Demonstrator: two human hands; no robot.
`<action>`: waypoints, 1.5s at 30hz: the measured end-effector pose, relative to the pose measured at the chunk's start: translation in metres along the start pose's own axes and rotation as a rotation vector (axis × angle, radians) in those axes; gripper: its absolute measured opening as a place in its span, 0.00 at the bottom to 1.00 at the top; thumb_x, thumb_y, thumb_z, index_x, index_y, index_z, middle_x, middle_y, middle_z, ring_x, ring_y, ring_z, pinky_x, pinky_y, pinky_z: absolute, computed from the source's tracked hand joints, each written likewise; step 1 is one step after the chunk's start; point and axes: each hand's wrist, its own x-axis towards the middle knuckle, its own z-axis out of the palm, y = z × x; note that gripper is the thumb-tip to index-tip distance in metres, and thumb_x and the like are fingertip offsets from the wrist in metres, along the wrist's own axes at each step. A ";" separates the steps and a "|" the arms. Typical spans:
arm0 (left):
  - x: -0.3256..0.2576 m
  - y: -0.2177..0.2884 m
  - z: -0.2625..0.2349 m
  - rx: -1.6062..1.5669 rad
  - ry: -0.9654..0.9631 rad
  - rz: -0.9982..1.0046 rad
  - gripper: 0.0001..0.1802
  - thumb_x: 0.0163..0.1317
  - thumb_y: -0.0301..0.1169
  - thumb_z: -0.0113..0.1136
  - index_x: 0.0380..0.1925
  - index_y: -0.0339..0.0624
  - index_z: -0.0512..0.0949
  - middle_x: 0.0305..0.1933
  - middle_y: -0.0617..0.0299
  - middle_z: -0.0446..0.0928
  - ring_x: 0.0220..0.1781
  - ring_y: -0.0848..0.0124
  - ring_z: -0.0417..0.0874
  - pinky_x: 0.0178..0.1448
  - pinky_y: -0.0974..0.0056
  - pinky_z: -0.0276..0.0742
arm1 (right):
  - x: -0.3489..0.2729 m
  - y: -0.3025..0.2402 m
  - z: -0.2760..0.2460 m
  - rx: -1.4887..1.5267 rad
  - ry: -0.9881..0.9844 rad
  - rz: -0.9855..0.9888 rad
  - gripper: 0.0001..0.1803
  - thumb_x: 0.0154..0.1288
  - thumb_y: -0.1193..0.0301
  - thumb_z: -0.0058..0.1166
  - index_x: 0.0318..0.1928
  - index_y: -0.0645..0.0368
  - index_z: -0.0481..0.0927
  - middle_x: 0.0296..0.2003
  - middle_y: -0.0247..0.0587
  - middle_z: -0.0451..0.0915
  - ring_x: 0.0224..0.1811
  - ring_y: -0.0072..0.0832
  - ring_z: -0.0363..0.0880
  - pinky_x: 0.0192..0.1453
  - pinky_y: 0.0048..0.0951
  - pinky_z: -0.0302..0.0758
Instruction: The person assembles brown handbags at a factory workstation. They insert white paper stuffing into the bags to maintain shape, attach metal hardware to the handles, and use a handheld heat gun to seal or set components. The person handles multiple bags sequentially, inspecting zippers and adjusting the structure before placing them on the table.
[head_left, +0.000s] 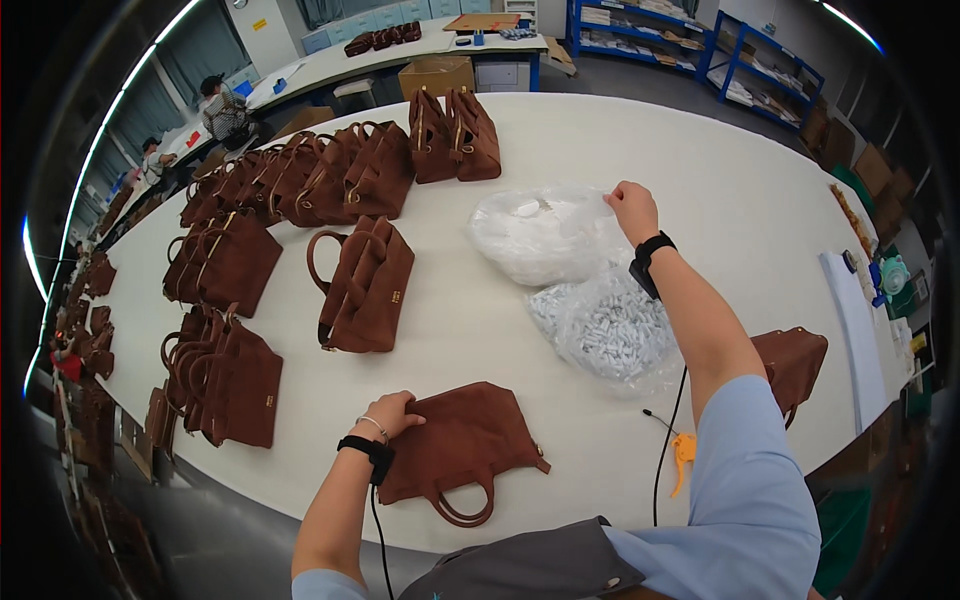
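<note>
Two hands engaged: left hand laid flat on brown suede bag at near edge of white desk, grip spread; right hand pinching clear plastic bag. Suede best pinned steady while plastic is drawn closer.

One view only: head-worn fisheye, looking steeply down and forward over a white table from its near edge. Forearms enter from the lower edge; left hand close, right hand farther out. Wide field (edges bend at the rim) reaches far shelves and a second table.
</note>
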 end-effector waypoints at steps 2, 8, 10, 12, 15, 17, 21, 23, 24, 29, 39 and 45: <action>-0.010 0.009 -0.002 0.037 0.041 -0.020 0.31 0.58 0.48 0.70 0.56 0.42 0.78 0.56 0.50 0.81 0.60 0.52 0.80 0.64 0.54 0.76 | -0.007 -0.012 -0.006 -0.040 0.014 0.107 0.11 0.63 0.66 0.61 0.31 0.63 0.82 0.30 0.49 0.83 0.36 0.47 0.81 0.41 0.41 0.77; -0.024 0.017 0.003 0.126 0.125 -0.056 0.29 0.60 0.49 0.68 0.54 0.43 0.79 0.54 0.53 0.82 0.58 0.55 0.81 0.64 0.52 0.72 | -0.006 -0.012 -0.010 0.466 0.051 0.274 0.13 0.67 0.67 0.59 0.30 0.64 0.79 0.24 0.44 0.81 0.31 0.33 0.86 0.32 0.35 0.76; -0.025 0.015 0.007 0.136 0.159 -0.046 0.29 0.60 0.49 0.67 0.55 0.44 0.78 0.55 0.54 0.82 0.59 0.56 0.81 0.65 0.50 0.69 | 0.001 0.000 -0.005 0.616 0.146 0.231 0.09 0.69 0.70 0.57 0.34 0.64 0.79 0.29 0.44 0.82 0.33 0.29 0.88 0.32 0.29 0.79; -0.026 0.017 0.011 0.146 0.184 -0.036 0.29 0.60 0.49 0.67 0.56 0.44 0.77 0.57 0.54 0.81 0.61 0.57 0.79 0.67 0.49 0.66 | 0.004 0.009 -0.002 0.765 0.248 0.208 0.08 0.70 0.71 0.56 0.38 0.65 0.79 0.32 0.45 0.83 0.36 0.30 0.88 0.34 0.28 0.81; -0.036 0.023 0.013 0.169 0.239 -0.003 0.31 0.59 0.48 0.68 0.59 0.44 0.75 0.60 0.54 0.78 0.64 0.58 0.76 0.70 0.46 0.63 | -0.003 0.012 -0.008 1.034 0.301 0.211 0.08 0.71 0.72 0.56 0.41 0.66 0.78 0.36 0.45 0.83 0.39 0.32 0.88 0.39 0.27 0.82; -0.047 0.025 0.014 0.190 0.317 0.046 0.33 0.58 0.45 0.70 0.60 0.44 0.74 0.63 0.55 0.76 0.66 0.57 0.74 0.71 0.45 0.61 | -0.016 0.003 -0.020 1.138 0.223 0.293 0.08 0.70 0.73 0.57 0.42 0.66 0.77 0.38 0.45 0.83 0.42 0.32 0.87 0.42 0.25 0.81; -0.074 0.019 0.020 0.164 0.606 0.378 0.32 0.54 0.37 0.72 0.59 0.42 0.74 0.61 0.57 0.75 0.65 0.55 0.73 0.69 0.50 0.67 | -0.070 -0.009 -0.055 1.201 0.008 0.325 0.08 0.68 0.75 0.60 0.43 0.66 0.77 0.40 0.43 0.83 0.45 0.31 0.86 0.48 0.23 0.79; -0.097 0.034 0.026 0.129 0.624 0.565 0.25 0.55 0.31 0.70 0.54 0.41 0.76 0.57 0.56 0.77 0.61 0.54 0.74 0.64 0.53 0.72 | -0.113 -0.004 -0.070 1.203 -0.065 0.339 0.11 0.67 0.77 0.61 0.46 0.68 0.78 0.40 0.41 0.83 0.43 0.27 0.84 0.48 0.21 0.78; -0.113 0.041 0.031 0.105 0.597 0.634 0.21 0.56 0.28 0.69 0.51 0.39 0.78 0.55 0.55 0.78 0.59 0.53 0.75 0.62 0.54 0.74 | -0.135 -0.011 -0.079 1.173 -0.081 0.362 0.12 0.67 0.77 0.60 0.49 0.69 0.78 0.41 0.41 0.83 0.42 0.25 0.83 0.48 0.20 0.78; -0.157 0.022 0.117 0.145 0.343 0.868 0.11 0.59 0.32 0.67 0.41 0.42 0.81 0.43 0.58 0.81 0.47 0.57 0.80 0.52 0.57 0.75 | -0.267 -0.019 -0.106 1.245 -0.344 0.537 0.18 0.66 0.77 0.62 0.54 0.72 0.77 0.41 0.40 0.82 0.42 0.23 0.80 0.51 0.22 0.79; -0.142 0.031 0.185 0.488 0.319 0.817 0.14 0.61 0.38 0.63 0.41 0.42 0.78 0.39 0.57 0.77 0.46 0.58 0.77 0.50 0.55 0.69 | -0.495 -0.055 -0.065 1.352 -0.600 0.959 0.14 0.66 0.83 0.52 0.51 0.72 0.69 0.47 0.58 0.79 0.49 0.43 0.86 0.48 0.30 0.86; -0.140 0.037 0.171 0.484 0.248 0.836 0.11 0.63 0.35 0.60 0.40 0.41 0.78 0.38 0.55 0.78 0.42 0.56 0.80 0.49 0.54 0.70 | -0.537 -0.064 -0.061 1.180 -0.804 0.929 0.14 0.69 0.79 0.51 0.53 0.68 0.73 0.43 0.47 0.82 0.46 0.33 0.87 0.43 0.25 0.86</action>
